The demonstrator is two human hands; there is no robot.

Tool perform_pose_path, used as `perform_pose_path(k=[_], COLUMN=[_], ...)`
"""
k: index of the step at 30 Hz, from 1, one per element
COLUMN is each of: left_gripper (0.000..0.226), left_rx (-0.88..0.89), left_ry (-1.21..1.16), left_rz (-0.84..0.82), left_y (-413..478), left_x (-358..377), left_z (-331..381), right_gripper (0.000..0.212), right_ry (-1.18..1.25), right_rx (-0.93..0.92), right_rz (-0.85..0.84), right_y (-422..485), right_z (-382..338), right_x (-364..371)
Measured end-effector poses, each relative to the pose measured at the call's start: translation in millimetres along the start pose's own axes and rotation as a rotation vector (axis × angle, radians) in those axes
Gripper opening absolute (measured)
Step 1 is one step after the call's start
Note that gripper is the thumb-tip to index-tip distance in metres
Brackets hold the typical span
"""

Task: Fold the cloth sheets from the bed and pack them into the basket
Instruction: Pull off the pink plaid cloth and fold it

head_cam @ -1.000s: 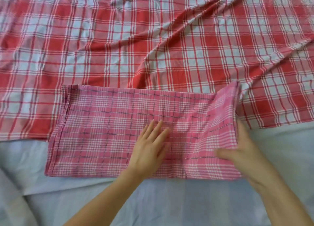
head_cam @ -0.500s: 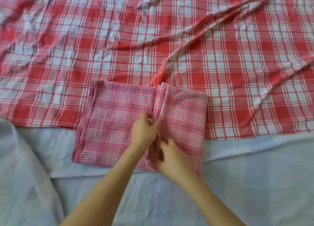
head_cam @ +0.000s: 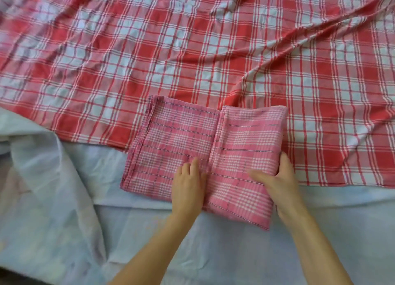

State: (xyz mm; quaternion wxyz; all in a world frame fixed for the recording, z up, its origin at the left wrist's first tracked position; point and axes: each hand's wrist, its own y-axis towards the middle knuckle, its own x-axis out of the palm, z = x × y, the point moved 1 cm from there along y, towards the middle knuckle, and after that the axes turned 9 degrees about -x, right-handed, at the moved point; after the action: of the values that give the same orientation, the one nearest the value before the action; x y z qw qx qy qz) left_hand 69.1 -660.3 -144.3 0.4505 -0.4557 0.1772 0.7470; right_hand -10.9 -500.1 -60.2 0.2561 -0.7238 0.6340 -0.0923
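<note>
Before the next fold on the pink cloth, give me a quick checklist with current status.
1. Right flap laid over pink cloth: ok.
2. Left hand flat on cloth at flap edge: ok.
3. Right hand grips right fold: ok.
4. Flap's near edge in line with layer below: not ok, it juts nearer.
5. Red cloth folded: not ok, spread and wrinkled.
6. Basket within reach: cannot tell, not in view.
</note>
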Motion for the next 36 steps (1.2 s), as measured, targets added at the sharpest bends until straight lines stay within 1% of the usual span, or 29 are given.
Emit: perform_pose_path(k=[2,4,6,7,8,9,10,11,12,13,14,15,16,17,18,19,20,21,23,25,26,27,29,30,32,33,34,35,36], left_gripper=[0.025,0.016,0.032,0.042,0.05,0.054,0.055,0.053,0.049,0.041,0.03,0.019,0.013,0.014,0.015,0.016,0.016,0.017,0.017,0.013,0.017,0.033,0.073,0.076,0.054,0.051,0.057,0.064,0.065], left_rx=[-0.157,-0.393,-0.67,-0.776,-0.845,-0.884,-0.901,-0.886,-0.838,-0.784,-0.748,-0.759,-0.802,-0.856,-0.902,-0.952,-0.989,-1.016,-1.043,-1.064,-1.071,-1.085,-1.111,-1.136,-1.178,-1.18,-1.156,-1.139,-1.115], left_ry=[-0.148,-0.434,-0.826,-0.997,-1.114,-1.165,-1.149,-1.069,-0.956,-0.852,-0.773,-0.755,-0.76,-0.772,-0.788,-0.79,-0.795,-0.803,-0.786,-0.754,-0.717,-0.715,-0.767,-0.805,-0.907,-0.972,-1.003,-1.002,-0.985], left_rz=[0.004,0.033,-0.001,-0.047,-0.097,-0.131,-0.145,-0.157,-0.152,-0.124,-0.068,-0.01,0.046,0.082,0.105,0.111,0.11,0.115,0.127,0.147,0.145,0.139,0.126,0.089,-0.029,-0.083,-0.102,-0.127,-0.115], left_y=[4.2,12.4,20.6,24.1,25.7,25.4,25.3,25.6,25.3,24.9,23.4,22.9,20.0,17.2,13.9,10.0,7.5,4.1,5.5,-1.5,-4.4,-11.5,-31.9,-43.0,-70.9,-84.5,-95.9,-103.9,-110.7], left_x=[-23.6,-53.9,-78.9,-88.3,-95.1,-100.3,-101.4,-101.2,-101.7,-100.5,-97.9,-96.4,-93.4,-90.7,-86.6,-83.3,-79.9,-79.5,-77.2,-80.0,-79.4,-82.1,-85.8,-85.7,-92.7,-96.2,-96.4,-98.3,-100.4], left_z=[-21.1,-42.1,-65.0,-76.9,-89.6,-100.4,-106.6,-110.3,-110.9,-109.0,-111.3,-106.9,-107.9,-107.8,-109.6,-111.7,-115.7,-116.8,-117.2,-119.8,-121.3,-123.0,-133.1,-139.0,-144.9,-149.8,-155.1,-159.5,-161.6], right_gripper=[0.057,0.076,0.083,0.083,0.081,0.074,0.065,0.054,0.046,0.041,0.041,0.046,0.054,0.062,0.067,0.063,0.055,0.049,0.048,0.038,0.032,0.029,0.036,0.039,0.033,0.026,0.021,0.018,0.018], right_ry=[-0.088,-0.262,-0.465,-0.549,-0.607,-0.668,-0.732,-0.805,-0.86,-0.901,-0.931,-0.917,-0.856,-0.745,-0.613,-0.496,-0.432,-0.422,-0.377,-0.253,-0.195,-0.139,-0.036,0.021,0.156,0.201,0.239,0.256,0.263], right_rx=[-0.139,-0.241,-0.283,-0.29,-0.291,-0.288,-0.297,-0.314,-0.361,-0.42,-0.458,-0.442,-0.361,-0.236,-0.118,-0.029,0.008,0.013,0.024,0.078,0.11,0.145,0.254,0.334,0.547,0.669,0.765,0.796,0.772], right_rz=[-0.018,-0.072,-0.208,-0.314,-0.425,-0.512,-0.537,-0.495,-0.363,-0.183,-0.019,0.094,0.139,0.117,0.043,-0.05,-0.113,-0.131,-0.11,-0.092,-0.083,-0.055,0.031,0.058,0.007,-0.051,-0.121,-0.173,-0.186], right_y=[-14.2,-21.0,-17.1,-14.8,-12.8,-13.4,-14.2,-16.1,-18.7,-19.7,-20.4,-17.6,-14.6,-9.2,-3.6,-0.2,1.8,-0.9,2.9,-8.6,-13.8,-27.5,-58.8,-80.1,-127.8,-151.6,-170.5,-180.4,-183.4], right_z=[-31.4,-53.3,-61.2,-60.1,-53.6,-45.2,-34.6,-24.5,-15.5,-6.4,1.9,9.1,16.9,22.5,28.4,32.1,37.0,39.3,53.0,61.5,67.9,69.3,81.8,87.0,97.6,100.5,99.5,100.8,102.7], right_x=[35.9,85.4,144.6,173.6,199.9,219.4,226.3,223.4,213.7,198.1,182.7,165.3,152.3,142.9,139.6,141.3,145.3,150.0,155.1,159.5,160.7,161.9,164.2,164.6,165.0,162.5,158.7,152.2,142.7])
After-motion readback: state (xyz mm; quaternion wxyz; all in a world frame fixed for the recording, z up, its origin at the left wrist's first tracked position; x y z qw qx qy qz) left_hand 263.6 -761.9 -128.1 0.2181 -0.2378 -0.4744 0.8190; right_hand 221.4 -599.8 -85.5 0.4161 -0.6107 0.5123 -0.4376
